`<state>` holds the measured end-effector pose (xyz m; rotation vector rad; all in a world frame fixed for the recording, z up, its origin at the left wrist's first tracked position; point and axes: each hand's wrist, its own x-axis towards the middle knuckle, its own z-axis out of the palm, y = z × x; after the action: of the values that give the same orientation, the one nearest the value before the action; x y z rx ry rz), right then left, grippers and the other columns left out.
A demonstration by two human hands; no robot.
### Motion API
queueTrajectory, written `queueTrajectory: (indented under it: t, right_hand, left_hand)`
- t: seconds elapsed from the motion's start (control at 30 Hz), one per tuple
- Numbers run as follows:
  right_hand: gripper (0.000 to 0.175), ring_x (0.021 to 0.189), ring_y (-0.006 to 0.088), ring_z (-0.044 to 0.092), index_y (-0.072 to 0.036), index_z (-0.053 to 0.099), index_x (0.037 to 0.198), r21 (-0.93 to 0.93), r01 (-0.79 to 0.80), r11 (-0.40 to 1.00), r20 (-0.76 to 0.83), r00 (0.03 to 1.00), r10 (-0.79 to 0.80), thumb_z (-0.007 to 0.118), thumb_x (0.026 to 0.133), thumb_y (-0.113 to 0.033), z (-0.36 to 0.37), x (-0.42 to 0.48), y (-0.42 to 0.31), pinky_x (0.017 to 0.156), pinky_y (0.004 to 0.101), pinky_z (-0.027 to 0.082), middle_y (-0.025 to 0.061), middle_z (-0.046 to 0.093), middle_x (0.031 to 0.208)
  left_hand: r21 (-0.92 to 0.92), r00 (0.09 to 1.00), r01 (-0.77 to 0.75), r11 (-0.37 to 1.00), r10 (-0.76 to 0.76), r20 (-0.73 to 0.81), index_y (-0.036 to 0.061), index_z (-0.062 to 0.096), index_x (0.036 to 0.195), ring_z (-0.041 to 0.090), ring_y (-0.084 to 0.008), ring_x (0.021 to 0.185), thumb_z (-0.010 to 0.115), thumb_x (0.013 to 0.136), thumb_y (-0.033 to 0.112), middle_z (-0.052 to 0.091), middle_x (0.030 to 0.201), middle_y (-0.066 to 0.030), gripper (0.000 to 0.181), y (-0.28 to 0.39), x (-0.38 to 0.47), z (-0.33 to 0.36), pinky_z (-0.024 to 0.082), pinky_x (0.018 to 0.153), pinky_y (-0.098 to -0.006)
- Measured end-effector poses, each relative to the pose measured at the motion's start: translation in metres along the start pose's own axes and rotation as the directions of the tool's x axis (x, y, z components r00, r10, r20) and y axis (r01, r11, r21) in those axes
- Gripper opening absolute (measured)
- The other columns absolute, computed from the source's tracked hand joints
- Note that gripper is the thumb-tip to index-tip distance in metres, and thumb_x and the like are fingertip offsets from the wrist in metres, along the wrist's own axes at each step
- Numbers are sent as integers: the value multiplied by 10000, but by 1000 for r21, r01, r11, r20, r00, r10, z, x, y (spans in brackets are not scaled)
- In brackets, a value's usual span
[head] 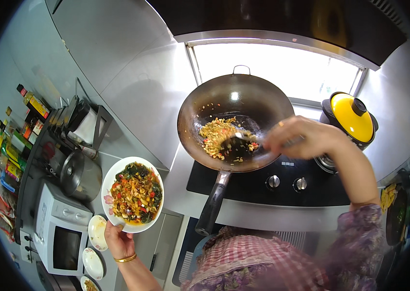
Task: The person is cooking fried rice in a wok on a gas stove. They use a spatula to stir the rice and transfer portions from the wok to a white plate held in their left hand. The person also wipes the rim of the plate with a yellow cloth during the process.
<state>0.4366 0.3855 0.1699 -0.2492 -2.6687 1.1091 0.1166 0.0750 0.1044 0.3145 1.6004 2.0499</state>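
Note:
My left hand (119,240) grips the lower rim of a white plate (106,189) with a floral pattern. On it lie dark green leafy pieces topped with chopped red and yellow bits in brown liquid. My right hand (295,138), blurred, holds the handle of a metal spoon or ladle (239,135) over a large wok (263,94). Chopped yellowish food with red bits (214,134) lies in the wok's lower left part. The wok sits on a black gas hob (255,185), its black handle (210,207) pointing towards me.
A black pot with a yellow lid (352,116) stands at the hob's right. A lidded steel pot (81,176), a white microwave (63,229) and several small plates (93,263) are at the left. Sauce bottles (35,103) line a shelf. A range hood (263,22) hangs above.

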Motion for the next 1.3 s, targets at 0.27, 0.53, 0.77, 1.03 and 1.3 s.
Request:
queueTrajectory:
  t: [0.27,0.53,0.77,1.03,1.3]
  right_hand:
    - [81,494,128,560,-43,572,715,386,-447,807,-725,394,565,572,680,-116,-59,-7,65,438,221,479,74,579,689]
    - [134,604,168,583,-5,535,816,720,-41,693,-618,416,667,530,682,-7,2,41,149,525,240,529,131,576,822]
    - [121,768,164,561,3,587,676,276,-74,958,-288,945,156,531,578,44,-4,38,61,726,267,432,107,602,808]
    - [150,757,184,583,-2,603,670,178,-99,979,-75,991,114,530,562,71,-43,-9,-39,663,283,461,104,611,731]
    - [108,752,144,552,-6,603,756,157,-281,947,-496,806,322,591,653,-38,0,21,44,722,257,433,55,606,771]
  left_hand:
    - [-19,999,-7,1000,6,-43,-83,449,991,452,-121,443,408,658,11,541,753,-105,348,-4,-1,-4,369,357,-190]
    - [4,996,-4,1000,4,-84,-78,457,984,440,-116,417,406,654,8,548,725,-101,344,-4,1,-6,369,350,-184]
    - [-6,998,21,1000,-21,-54,-82,453,978,457,-120,432,416,655,10,546,727,-101,338,-5,7,-8,381,357,-191]
    - [-3,999,27,1000,-27,-35,-78,457,968,453,-120,436,396,656,9,542,736,-109,330,-6,8,-11,376,353,-193]
    - [3,1000,-1,1000,1,-6,-79,455,974,436,-119,417,391,656,17,545,740,-115,338,-6,12,-10,371,354,-189]
